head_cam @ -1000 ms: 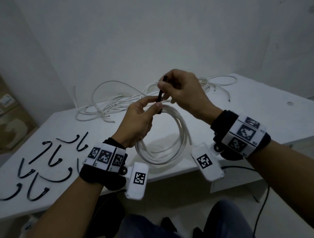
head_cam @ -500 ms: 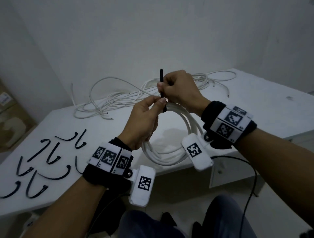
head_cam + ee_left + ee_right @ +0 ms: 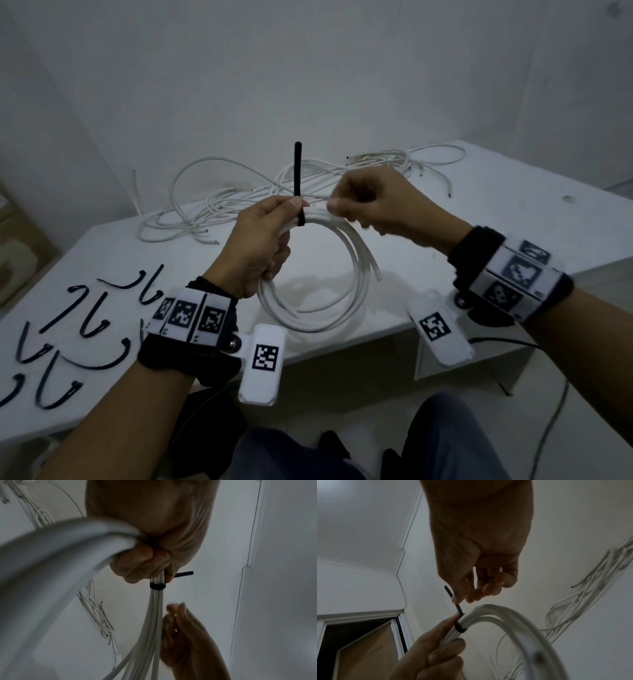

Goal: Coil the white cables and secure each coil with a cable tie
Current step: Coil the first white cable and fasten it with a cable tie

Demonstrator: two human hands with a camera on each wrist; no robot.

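Since tie [image 3: 297, 171] cinches coil [image 3: 308, 320] at its top, left grip [image 3: 257, 246] clasps strands just beside, holding loops bunched; right grip [image 3: 376, 209] near coil's top, loosely curled, empty; desk [image 3: 479, 212] below coil.

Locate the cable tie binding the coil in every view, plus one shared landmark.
Head: cable tie centre, tail upright, atop the coil.
Left wrist: cable tie centre, just below the left hand.
Right wrist: cable tie lower centre, tail slanting up-left.
Shared landmark: loose white cables.
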